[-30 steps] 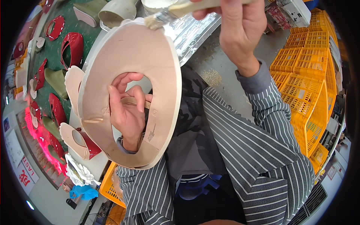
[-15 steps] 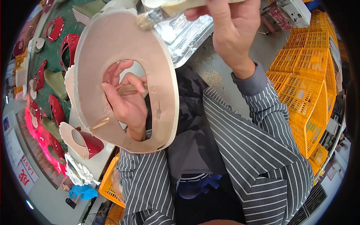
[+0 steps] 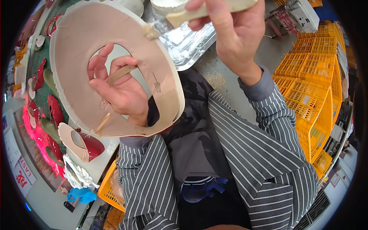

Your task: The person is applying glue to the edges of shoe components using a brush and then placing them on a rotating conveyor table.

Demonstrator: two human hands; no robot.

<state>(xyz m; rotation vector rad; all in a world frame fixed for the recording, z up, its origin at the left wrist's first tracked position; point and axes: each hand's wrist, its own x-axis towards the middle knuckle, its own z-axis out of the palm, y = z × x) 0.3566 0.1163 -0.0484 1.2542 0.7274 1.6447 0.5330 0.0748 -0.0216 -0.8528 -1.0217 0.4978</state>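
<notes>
A large pinkish-beige shoe upper, lining side toward me, is spread over my left hand. That hand shows in its oval opening, thumb on the inner rim and fingers curled; a narrow beige strap crosses them. Near the upper's bottom edge a small tan strip sticks out. My right hand grips the pale handle of a flat brush. The brush's bristles lie at the upper's right edge; whether they touch it I cannot tell.
Behind the upper is a metal tray smeared white, with a white tub on it. Red shoe pieces lie on the green table at left; a beige-and-red upper rests at its near corner. Yellow crates are stacked at right.
My left hand has moved the upper left and up, tilting it. The brush has turned in my right hand, its handle now lower in view; the bristles have shifted slightly down.
</notes>
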